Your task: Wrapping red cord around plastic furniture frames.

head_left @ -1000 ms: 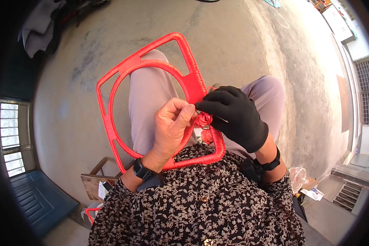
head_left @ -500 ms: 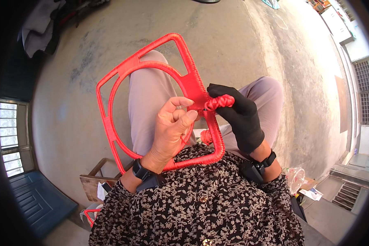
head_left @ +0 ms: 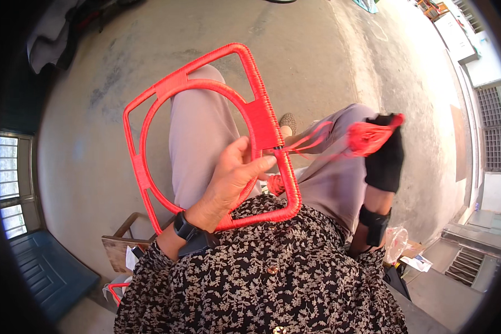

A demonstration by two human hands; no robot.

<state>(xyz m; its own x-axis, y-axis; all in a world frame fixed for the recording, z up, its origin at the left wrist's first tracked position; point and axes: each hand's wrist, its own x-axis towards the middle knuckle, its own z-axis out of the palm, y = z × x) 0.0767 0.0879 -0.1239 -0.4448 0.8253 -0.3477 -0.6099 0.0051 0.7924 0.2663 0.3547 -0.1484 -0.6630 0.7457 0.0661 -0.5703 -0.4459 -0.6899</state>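
Note:
A square frame with a ring inside it, wrapped in red cord point(head_left: 263, 123), rests over my lap and left thigh. My left hand point(head_left: 231, 175), bare, grips it at the right side, the thumb against the wrapping beside a short dark unwrapped spot. From that spot, loose red strands point(head_left: 314, 140) stretch to the right. They lead to a twisted bundle of red cord point(head_left: 367, 138), blurred by motion, held in my right hand point(head_left: 385, 158), which wears a black glove. Another red cord bunch point(head_left: 275, 184) shows behind the frame's lower right, partly hidden.
A wooden stool or low seat point(head_left: 122, 245) stands at the lower left, near a blue panelled board point(head_left: 50, 278). At the lower right lie a clear plastic bag point(head_left: 395, 242) and papers. The bare concrete floor point(head_left: 312, 61) stretches ahead.
My right hand has swung out to the right with the cord bundle, drawing strands out from the frame. My left thumb and fingers have closed in on the frame's side.

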